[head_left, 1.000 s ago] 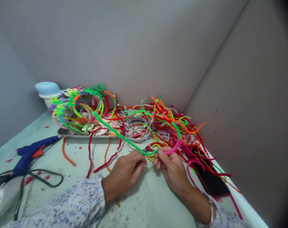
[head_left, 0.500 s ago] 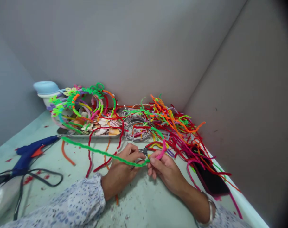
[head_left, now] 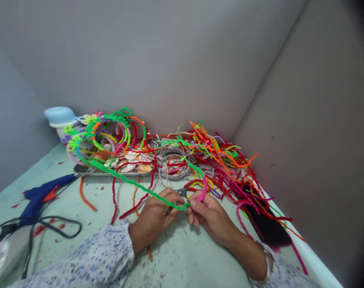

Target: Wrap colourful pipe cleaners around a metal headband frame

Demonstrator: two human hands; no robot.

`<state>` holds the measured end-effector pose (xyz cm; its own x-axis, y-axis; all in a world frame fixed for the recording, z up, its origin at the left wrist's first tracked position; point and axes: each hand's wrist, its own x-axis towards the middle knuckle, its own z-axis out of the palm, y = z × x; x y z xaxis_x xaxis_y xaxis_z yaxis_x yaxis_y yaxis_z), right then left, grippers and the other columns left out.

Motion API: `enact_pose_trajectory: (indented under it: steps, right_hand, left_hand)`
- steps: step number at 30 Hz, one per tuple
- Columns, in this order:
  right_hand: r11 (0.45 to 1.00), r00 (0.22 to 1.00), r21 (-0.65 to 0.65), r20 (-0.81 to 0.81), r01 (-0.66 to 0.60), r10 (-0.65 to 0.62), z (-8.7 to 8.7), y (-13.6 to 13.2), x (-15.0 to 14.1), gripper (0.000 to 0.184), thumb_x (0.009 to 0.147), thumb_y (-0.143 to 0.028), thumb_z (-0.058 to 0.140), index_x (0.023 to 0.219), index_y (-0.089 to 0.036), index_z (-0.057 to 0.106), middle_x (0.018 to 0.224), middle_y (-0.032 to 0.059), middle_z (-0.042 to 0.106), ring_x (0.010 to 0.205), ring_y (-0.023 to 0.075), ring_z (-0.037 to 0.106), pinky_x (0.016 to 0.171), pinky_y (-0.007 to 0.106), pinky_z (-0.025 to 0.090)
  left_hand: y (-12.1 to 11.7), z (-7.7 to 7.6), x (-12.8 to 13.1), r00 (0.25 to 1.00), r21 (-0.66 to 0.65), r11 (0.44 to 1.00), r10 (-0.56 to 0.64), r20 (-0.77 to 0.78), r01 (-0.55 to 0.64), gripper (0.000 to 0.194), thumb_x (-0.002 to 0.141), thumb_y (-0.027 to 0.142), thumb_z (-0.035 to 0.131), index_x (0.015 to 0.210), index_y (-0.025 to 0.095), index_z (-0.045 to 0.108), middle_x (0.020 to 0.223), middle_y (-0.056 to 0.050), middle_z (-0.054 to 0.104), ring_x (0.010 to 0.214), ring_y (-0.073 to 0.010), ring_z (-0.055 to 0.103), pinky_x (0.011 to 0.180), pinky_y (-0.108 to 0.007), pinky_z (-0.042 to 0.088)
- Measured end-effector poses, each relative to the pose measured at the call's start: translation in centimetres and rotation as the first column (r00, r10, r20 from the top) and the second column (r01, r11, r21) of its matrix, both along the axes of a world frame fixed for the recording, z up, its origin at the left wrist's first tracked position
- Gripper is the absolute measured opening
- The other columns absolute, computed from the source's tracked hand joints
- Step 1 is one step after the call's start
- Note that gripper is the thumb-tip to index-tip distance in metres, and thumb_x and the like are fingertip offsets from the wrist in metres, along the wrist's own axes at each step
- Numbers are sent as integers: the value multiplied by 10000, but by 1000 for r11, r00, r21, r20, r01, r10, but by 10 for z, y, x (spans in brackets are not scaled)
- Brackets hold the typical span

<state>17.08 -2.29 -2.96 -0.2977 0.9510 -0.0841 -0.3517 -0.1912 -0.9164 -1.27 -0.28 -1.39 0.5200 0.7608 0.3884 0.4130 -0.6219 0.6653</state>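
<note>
A long green pipe cleaner point(head_left: 133, 183) stretches from the upper left down to the fingertips of both hands. My left hand point(head_left: 157, 212) is closed, fingers curled on the green stem near its lower end. My right hand point(head_left: 210, 216) pinches a curved piece wrapped in pink pipe cleaner point(head_left: 204, 188), right where the green meets the pink. The piece curves up and away, and its far part is green. Just behind my fingertips lie pliers point(head_left: 183, 192) with red and yellow handles, partly hidden by the hands.
A tray point(head_left: 121, 173) of shells holds several wrapped rings with flowers. Beside it sit coiled wire point(head_left: 169, 176) and a heap of pipe cleaners point(head_left: 220, 152), partly over a phone point(head_left: 268, 228). At left are a blue glue gun point(head_left: 46, 192) with its cord and a blue-lidded container point(head_left: 61, 118).
The green pipe cleaner's free end has swung upward, now over the tray's rings. My left hand has turned slightly, its fingers more curled. My right hand keeps its pinch.
</note>
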Motion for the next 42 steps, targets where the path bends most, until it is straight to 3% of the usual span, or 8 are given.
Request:
enact_pose_trajectory:
  steps: [16, 31, 42]
  right_hand:
    - [1000, 999, 12, 23, -27, 27, -1, 0, -3, 259, 793, -386, 656, 817, -155, 541, 681, -9, 623, 509, 93, 594, 427, 178, 410]
    - [992, 984, 124, 179, -25, 3, 2, -4, -4, 256, 823, -401, 607, 831, -166, 506, 620, -17, 618, 484, 90, 548, 478, 212, 411]
    - [988, 974, 153, 225, -5, -30, 1, -4, -4, 231, 834, -380, 593, 832, -167, 503, 619, -11, 615, 489, 91, 543, 476, 213, 417]
  left_hand:
    - [-6, 6, 2, 1000, -154, 988, -2, 20, 5, 175, 901, 227, 465, 819, 161, 604, 780, -26, 576, 705, -141, 514, 652, -248, 394]
    - [-5, 4, 3, 993, -345, 939, 29, 117, 13, 202, 900, 275, 480, 782, 150, 585, 711, 6, 548, 632, -113, 474, 564, -217, 337]
    - [-4, 3, 3, 995, -316, 949, 21, 93, 10, 184, 912, 284, 470, 796, 164, 546, 728, 14, 533, 659, -117, 476, 598, -227, 345]
